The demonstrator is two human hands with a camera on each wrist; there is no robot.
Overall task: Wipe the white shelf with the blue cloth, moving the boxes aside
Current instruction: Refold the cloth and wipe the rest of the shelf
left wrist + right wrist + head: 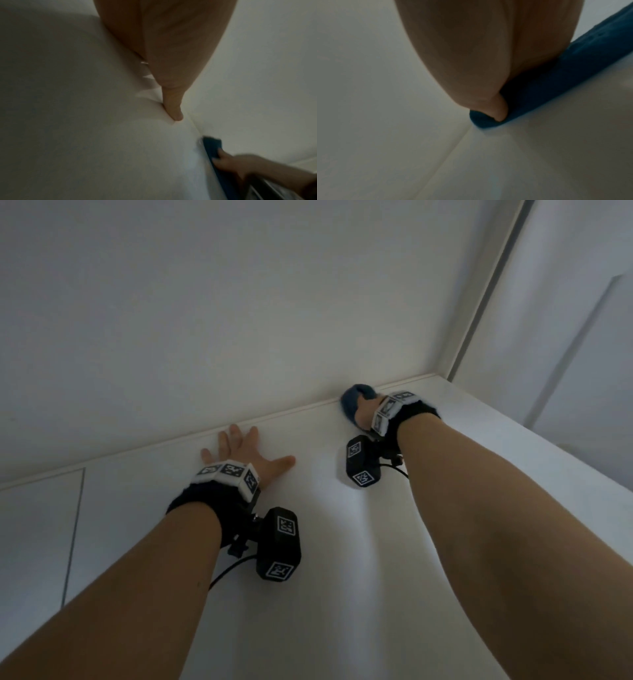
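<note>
The cloth (pixel 352 400) under my right hand (pixel 368 412) was deep blue; the shelf (pixel 342 525) was plain white, as was the wall (pixel 239 302) behind it; my wrist bands (pixel 228 474) were black with white tiles carrying black square codes; the wrist cameras (pixel 279 544) were black, same codes.

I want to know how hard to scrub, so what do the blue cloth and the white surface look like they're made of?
Blue cloth: soft, fuzzy fabric, perhaps microfiber; matte, and it bunches under the right hand.
White surface: smooth, rigid panel, probably painted or laminated board; it carries a faint sheen and a thin straight seam. The exact material is unclear.
</note>
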